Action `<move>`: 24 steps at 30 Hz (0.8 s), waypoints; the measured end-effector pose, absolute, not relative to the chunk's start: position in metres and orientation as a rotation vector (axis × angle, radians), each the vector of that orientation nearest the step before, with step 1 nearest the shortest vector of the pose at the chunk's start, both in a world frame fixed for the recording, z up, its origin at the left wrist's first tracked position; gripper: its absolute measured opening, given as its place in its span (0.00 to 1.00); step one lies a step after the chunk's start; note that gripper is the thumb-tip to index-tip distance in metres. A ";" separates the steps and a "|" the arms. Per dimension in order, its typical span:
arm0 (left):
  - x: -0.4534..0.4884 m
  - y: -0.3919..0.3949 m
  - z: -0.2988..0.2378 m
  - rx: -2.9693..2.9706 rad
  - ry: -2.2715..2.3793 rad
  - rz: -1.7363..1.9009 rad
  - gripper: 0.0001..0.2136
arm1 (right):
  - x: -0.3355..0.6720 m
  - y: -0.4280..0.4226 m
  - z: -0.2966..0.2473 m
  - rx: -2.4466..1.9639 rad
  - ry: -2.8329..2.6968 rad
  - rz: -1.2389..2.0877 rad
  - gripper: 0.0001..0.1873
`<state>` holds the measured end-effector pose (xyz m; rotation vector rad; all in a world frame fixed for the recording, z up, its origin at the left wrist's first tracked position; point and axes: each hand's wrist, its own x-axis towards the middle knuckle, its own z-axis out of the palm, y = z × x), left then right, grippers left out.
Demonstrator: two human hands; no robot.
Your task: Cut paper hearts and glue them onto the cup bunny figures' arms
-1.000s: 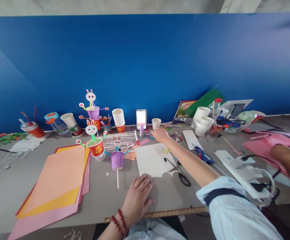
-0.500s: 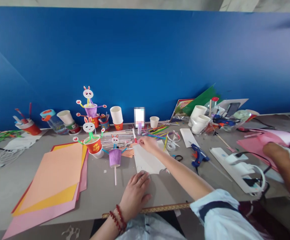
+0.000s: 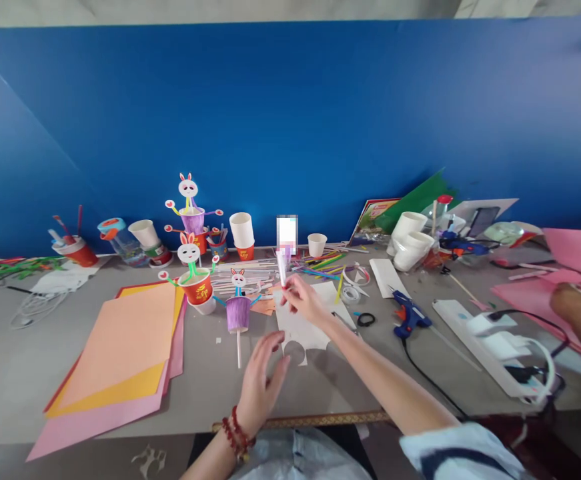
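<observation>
My right hand is closed on a white marker with a red end, holding it upright above the white paper. Rounded pieces have been cut from the paper's near edge. My left hand, with fingers apart and nothing in it, hovers just in front of that edge. Left of the paper stands a purple cup figure with a rabbit head and a stick at its base. Behind it is a red cup rabbit, and another purple cup rabbit is stacked further back.
Coloured paper sheets lie at left. To the right are a blue glue gun, a white power strip with cables, and bagged white cups. Another person's arm is over pink paper at far right.
My right hand has picked up the marker from the table and brought it nearer. My left hand has lifted off the table and opened. The glue gun's cord shows more.
</observation>
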<state>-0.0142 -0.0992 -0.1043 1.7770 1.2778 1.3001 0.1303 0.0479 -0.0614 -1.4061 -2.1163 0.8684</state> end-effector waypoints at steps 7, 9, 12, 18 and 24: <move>-0.009 -0.093 -0.094 1.611 1.343 1.225 0.15 | 0.156 -0.043 -0.082 -1.020 -1.997 0.963 0.07; -0.008 -0.093 -0.096 1.616 1.366 1.182 0.15 | 0.158 -0.048 -0.087 -1.047 -2.052 0.829 0.06; -0.009 -0.095 -0.095 1.612 1.300 1.133 0.16 | 0.159 -0.049 -0.095 -1.039 -2.081 0.853 0.04; -0.012 -0.093 -0.089 1.557 1.254 1.045 0.15 | 0.155 -0.057 -0.104 -1.074 -1.964 1.018 0.09; -0.025 -0.085 -0.078 1.907 1.338 0.870 0.13 | 0.160 -0.055 -0.096 -0.900 -1.754 1.493 0.20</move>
